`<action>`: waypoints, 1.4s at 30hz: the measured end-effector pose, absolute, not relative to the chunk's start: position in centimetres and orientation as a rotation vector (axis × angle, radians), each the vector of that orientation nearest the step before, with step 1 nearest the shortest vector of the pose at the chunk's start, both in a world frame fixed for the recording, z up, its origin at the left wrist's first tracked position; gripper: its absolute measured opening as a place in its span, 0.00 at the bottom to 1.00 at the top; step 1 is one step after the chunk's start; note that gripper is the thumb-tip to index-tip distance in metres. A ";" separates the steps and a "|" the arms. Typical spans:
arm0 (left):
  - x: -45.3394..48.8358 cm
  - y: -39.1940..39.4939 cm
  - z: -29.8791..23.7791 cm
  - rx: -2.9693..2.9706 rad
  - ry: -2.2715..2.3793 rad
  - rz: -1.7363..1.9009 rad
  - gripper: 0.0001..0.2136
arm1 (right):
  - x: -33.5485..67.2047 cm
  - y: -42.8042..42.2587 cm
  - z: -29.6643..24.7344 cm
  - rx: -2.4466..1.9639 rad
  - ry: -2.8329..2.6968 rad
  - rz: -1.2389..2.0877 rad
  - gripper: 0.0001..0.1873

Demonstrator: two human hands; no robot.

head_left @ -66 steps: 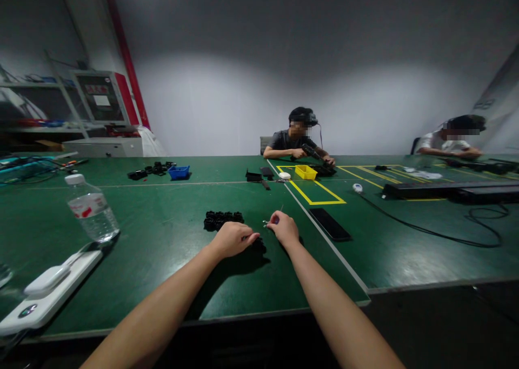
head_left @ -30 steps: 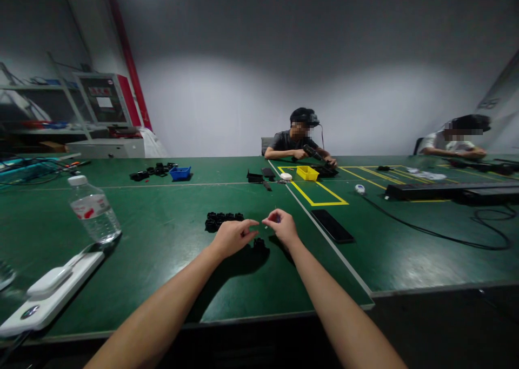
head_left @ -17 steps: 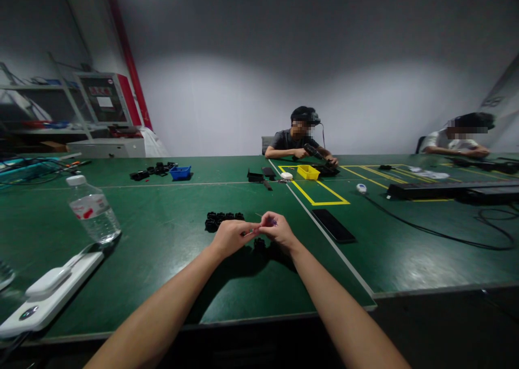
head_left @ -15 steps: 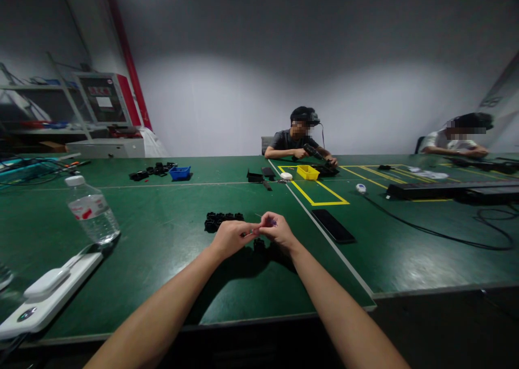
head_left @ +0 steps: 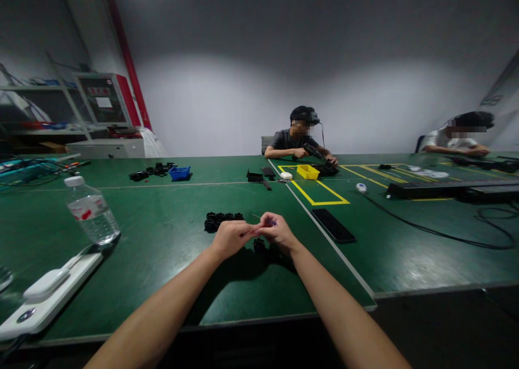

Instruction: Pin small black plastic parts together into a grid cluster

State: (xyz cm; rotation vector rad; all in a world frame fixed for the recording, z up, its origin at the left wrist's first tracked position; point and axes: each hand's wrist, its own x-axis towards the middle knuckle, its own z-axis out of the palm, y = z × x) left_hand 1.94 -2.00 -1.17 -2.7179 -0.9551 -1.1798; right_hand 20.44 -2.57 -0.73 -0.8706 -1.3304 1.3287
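Observation:
My left hand and my right hand meet at the fingertips above the green table. The fingers of the right one curl around a small purple object, mostly hidden in the palm. From between the hands a thin rod pokes out; whether it belongs to the purple object I cannot tell. My left fingertips are pinched, and what they hold is too small to make out. Below the hands sits a small black part. Just beyond the left hand, several similar black parts stand in rows.
At left are a water bottle and a white power strip. A phone lies right of my hands. Farther back are a blue bin, a yellow bin and loose black pieces. Two people sit across the table.
My hands stay almost in the same place, with only a slight shift of the fingertips. The thin rod shows a little more beyond them.

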 end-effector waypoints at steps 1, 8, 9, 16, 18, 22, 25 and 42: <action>1.9 -2.0 -1.1 -2.711 -0.962 -1.179 0.14 | 20.5 -2.6 -0.7 -0.868 -1.330 1.337 0.22; 1.7 -2.0 -1.0 -2.698 -0.957 -1.183 0.18 | 20.5 -2.5 -0.9 -0.850 -1.351 1.361 0.22; 1.7 -2.0 -1.0 -2.704 -0.957 -1.193 0.17 | 20.5 -2.5 -0.9 -0.853 -1.356 1.360 0.22; 1.8 -1.9 -1.2 -2.737 -0.997 -1.289 0.11 | 20.5 -2.4 -0.7 -0.917 -1.336 1.293 0.23; 1.8 -1.9 -1.1 -2.729 -0.992 -1.350 0.10 | 20.5 -2.1 -0.7 -0.931 -1.286 1.279 0.24; 2.0 -1.7 -1.1 -2.686 -0.959 -1.475 0.08 | 20.6 -1.6 -0.7 -0.888 -1.192 1.288 0.28; 1.9 -1.5 -1.1 -2.671 -0.980 -1.516 0.07 | 20.7 -1.5 -0.7 -0.872 -1.137 1.321 0.31; 1.3 -0.8 -1.1 -2.622 -1.160 -1.551 0.04 | 20.9 -2.0 -0.1 -0.953 -1.166 1.202 0.24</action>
